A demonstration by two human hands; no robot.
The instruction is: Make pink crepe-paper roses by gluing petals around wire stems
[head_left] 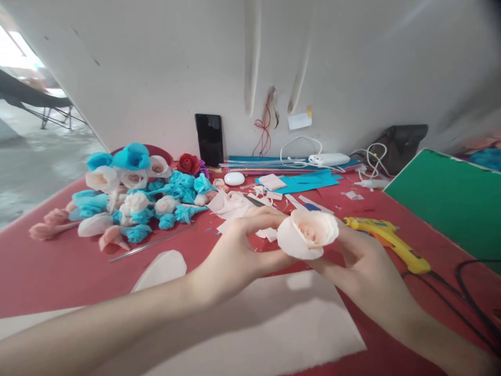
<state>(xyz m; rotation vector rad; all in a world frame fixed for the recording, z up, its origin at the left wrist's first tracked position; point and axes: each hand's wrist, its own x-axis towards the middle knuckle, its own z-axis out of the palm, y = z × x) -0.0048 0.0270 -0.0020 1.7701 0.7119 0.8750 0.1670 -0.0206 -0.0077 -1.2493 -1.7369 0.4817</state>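
Observation:
A pale peach paper rose [308,234] is held up between my two hands, its open bloom facing me. My left hand [250,240] grips it from the left, with thumb and fingers closing at the base of the petals. From the right, my right hand [352,256] holds the same flower; some of its fingers are hidden behind the petals. Below them lies a large sheet of pale pink crepe paper [274,329]. A loose cut petal [162,267] rests to the left, near my left forearm.
Many blue, white and pink paper flowers [182,185] are heaped at the left. A yellow glue gun [407,250] with a black cord lies right, beside a green board [446,203]. Behind are paper scraps, blue paper [305,181], a white case [234,179] and an upright phone [209,140].

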